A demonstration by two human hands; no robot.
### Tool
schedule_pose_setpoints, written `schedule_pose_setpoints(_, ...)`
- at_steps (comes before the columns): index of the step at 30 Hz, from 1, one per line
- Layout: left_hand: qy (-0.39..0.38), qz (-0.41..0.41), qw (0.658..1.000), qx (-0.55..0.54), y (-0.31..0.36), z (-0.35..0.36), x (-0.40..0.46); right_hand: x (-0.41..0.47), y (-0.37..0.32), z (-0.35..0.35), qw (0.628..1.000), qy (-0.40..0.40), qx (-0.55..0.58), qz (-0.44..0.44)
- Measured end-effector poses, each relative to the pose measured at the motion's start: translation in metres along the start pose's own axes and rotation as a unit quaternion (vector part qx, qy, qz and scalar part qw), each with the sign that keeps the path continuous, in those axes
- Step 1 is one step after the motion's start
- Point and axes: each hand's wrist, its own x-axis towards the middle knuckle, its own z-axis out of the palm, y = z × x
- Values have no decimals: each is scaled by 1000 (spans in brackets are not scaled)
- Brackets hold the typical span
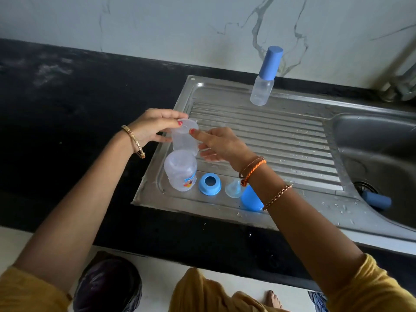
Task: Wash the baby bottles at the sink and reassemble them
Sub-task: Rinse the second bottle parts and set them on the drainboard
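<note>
Two hands meet over the near-left corner of the steel drainboard (258,140), and the whole play hinges on the clear bottle body (183,137) between them. Left hand (150,129) has it, thumb and fingers curled round the upper part, its long axis running roughly up and down, tilted a touch. Right hand (221,145) comes in from the right, fingers fairly straight, forefinger tip touching the bottle's top edge, nothing pinched in it as far as I can see. Directly below stands a second printed bottle (181,172); to its right lie the blue screw ring (209,184), the clear teat (234,188) and a blue cap (251,199). Those parts sit nearer the right hand, so I'd expect that one to fetch them. One capped bottle (265,75) stands finished at the far edge.
</note>
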Motion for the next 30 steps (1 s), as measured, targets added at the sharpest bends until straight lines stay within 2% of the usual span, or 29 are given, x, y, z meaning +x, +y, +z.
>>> schedule_pose_setpoints(5, -4, 2, 1000, -5, 1, 2, -1, 0, 4, 1, 1000, 1, 28, 12)
schedule_pose_setpoints(12, 34, -4, 999, -23, 2, 5, -1, 5, 2, 3, 998, 17, 44, 28)
schedule_pose_setpoints(18, 123, 32, 992, -4, 22, 11, -2, 3, -2, -7, 999, 49, -4, 10)
schedule_pose_setpoints(21, 173, 75, 979, 73, 47, 20, -4, -2, -4, -18, 994, 103, -18, -34)
schedule_pose_setpoints(24, 190, 126, 966, 124, 84, 41, -7, -12, -4, -39, 982, 153, 11, -111)
schedule_pose_setpoints(27, 167, 159, 963, 139, 113, 82, -6, -21, 5, -70, 957, 239, 26, -162)
schedule_pose_setpoints(30, 130, 171, 971, 103, 131, 144, 6, -35, 24, -117, 924, 333, 6, -190)
